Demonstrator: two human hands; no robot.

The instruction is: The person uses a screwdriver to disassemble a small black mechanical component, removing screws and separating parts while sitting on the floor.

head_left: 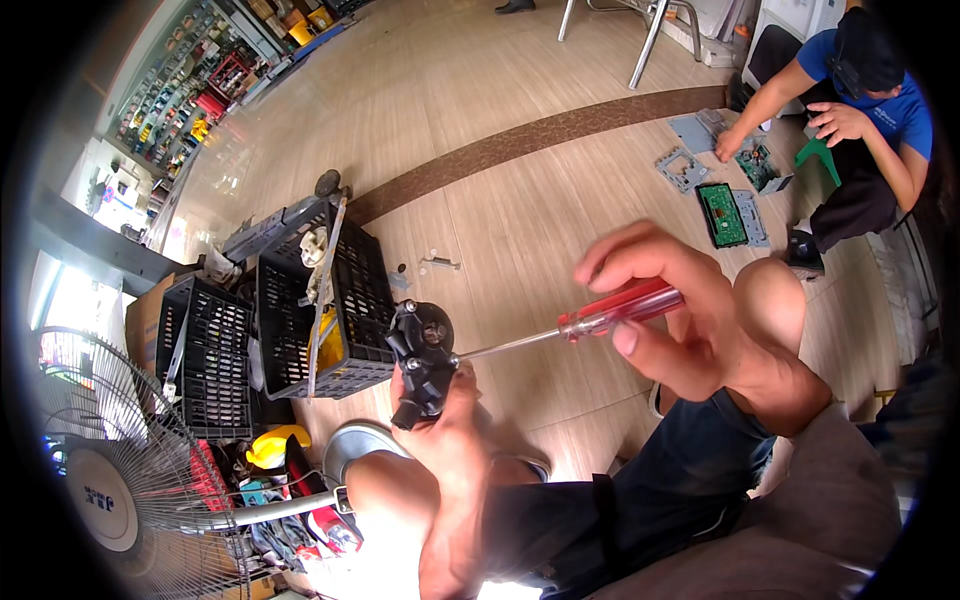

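Observation:
My left hand is closed around a black round mechanical part with several screws in its body, which looks like a small pump or motor housing. In my right hand is a screwdriver with a clear red handle, gripped between thumb and fingers. Its thin metal shaft points left, and the tip meets a screw on the near right side of the black part. The fingers of my right hand are slightly blurred.
Black plastic crates stand at left, behind a fan. A bolt lies on the floor. At far right a person in a blue shirt handles pieces beside a green circuit board. A metal basin is near my left knee.

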